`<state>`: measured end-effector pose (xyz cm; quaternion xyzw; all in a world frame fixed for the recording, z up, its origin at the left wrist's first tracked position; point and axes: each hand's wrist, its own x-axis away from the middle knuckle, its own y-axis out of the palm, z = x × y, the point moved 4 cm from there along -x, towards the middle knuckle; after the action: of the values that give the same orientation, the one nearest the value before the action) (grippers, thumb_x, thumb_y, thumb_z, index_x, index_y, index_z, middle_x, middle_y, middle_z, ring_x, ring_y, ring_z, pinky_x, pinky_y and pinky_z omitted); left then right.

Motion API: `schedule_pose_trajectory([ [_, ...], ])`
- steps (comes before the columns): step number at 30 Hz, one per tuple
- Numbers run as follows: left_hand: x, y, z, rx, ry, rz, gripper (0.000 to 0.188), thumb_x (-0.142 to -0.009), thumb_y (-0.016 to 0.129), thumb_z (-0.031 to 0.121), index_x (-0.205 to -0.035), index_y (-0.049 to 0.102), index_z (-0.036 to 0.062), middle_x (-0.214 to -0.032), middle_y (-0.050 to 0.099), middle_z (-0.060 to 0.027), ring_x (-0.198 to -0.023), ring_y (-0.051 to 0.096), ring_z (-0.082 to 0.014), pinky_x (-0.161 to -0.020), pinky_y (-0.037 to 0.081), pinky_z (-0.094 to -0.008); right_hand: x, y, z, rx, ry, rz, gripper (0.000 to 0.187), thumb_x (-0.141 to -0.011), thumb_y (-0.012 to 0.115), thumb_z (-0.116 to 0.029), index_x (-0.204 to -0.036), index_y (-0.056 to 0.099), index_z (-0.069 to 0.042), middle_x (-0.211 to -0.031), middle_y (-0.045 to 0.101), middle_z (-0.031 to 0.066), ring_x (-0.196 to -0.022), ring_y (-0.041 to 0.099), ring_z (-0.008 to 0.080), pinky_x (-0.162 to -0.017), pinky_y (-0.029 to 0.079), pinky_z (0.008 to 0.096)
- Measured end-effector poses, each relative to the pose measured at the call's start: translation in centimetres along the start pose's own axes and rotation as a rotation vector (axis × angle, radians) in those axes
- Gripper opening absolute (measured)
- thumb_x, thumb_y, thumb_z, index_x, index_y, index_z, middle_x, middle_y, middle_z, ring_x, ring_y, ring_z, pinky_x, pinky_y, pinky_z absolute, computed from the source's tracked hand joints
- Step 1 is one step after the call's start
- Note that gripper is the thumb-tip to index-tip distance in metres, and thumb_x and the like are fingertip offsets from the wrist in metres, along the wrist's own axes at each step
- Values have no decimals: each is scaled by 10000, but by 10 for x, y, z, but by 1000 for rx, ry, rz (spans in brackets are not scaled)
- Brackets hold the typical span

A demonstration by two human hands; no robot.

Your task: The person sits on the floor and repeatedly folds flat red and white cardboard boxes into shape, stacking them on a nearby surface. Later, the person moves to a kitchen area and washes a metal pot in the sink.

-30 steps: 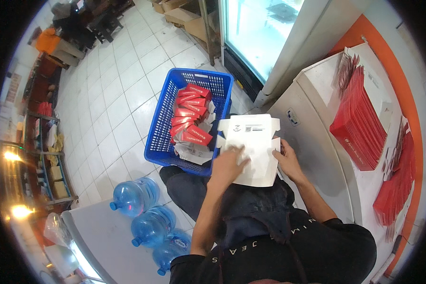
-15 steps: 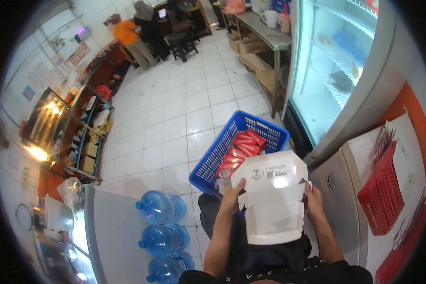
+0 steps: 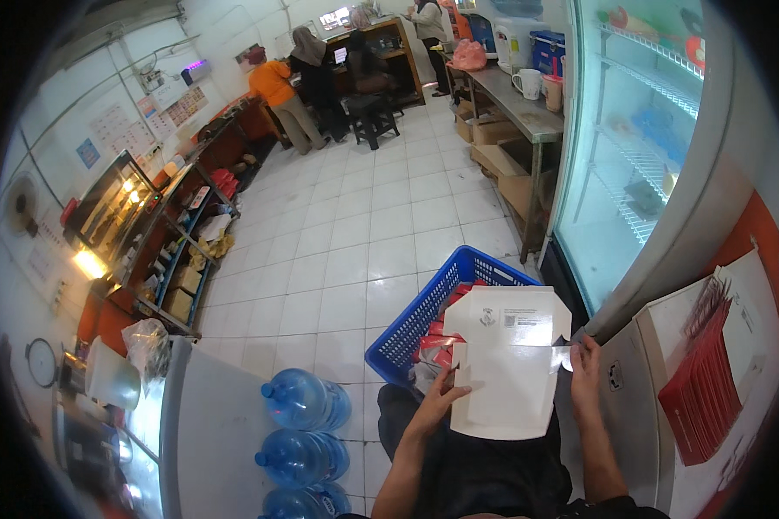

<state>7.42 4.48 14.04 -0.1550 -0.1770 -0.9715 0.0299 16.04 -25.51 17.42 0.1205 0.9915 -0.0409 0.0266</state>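
Observation:
A flat white cardboard box blank (image 3: 506,381) with cut flaps and small dark print is held up in front of me, over my lap. My left hand (image 3: 435,405) grips its left edge near a fold, fingers closed on the card. My right hand (image 3: 585,381) pinches a small side flap on the right edge. Just beyond the blank, a blue plastic basket (image 3: 404,340) stands on the floor. Several red folded boxes (image 3: 440,336) lie in it, partly hidden behind the blank.
A stack of red flat cartons (image 3: 703,389) lies on a white-topped cabinet (image 3: 619,381) at right, below a glass-door fridge (image 3: 636,130). Blue water bottles (image 3: 307,400) stand at left beside a white appliance (image 3: 221,432). Several people, one in orange (image 3: 274,85), are at the far end.
My left hand has slid lower along the blank's left edge, and the side flaps there stick out less. The view has tilted upward, showing more of the room's far end.

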Motion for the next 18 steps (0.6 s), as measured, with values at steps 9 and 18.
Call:
schedule_pose_trajectory([
  [9,-14,12,71,18,407,264,622,-947,666,32,-1492,380,-58,-1327,620,-189,-1189,628,-224,-1002,504,-323,81,41,-123,706,-787,-666,344,-889,764,-180,-1203,666,-79,-1240,654,97,-1360,523,321,-1206,234,639],
  [18,-2,77,146,-20,587,184,641,-944,597,7,-1531,341,-16,-1385,561,-206,-1225,589,-245,-1035,479,-361,38,30,-154,816,-1009,-480,222,-875,669,-101,-1093,714,-100,-1145,694,80,-1254,604,262,-1188,355,484],
])
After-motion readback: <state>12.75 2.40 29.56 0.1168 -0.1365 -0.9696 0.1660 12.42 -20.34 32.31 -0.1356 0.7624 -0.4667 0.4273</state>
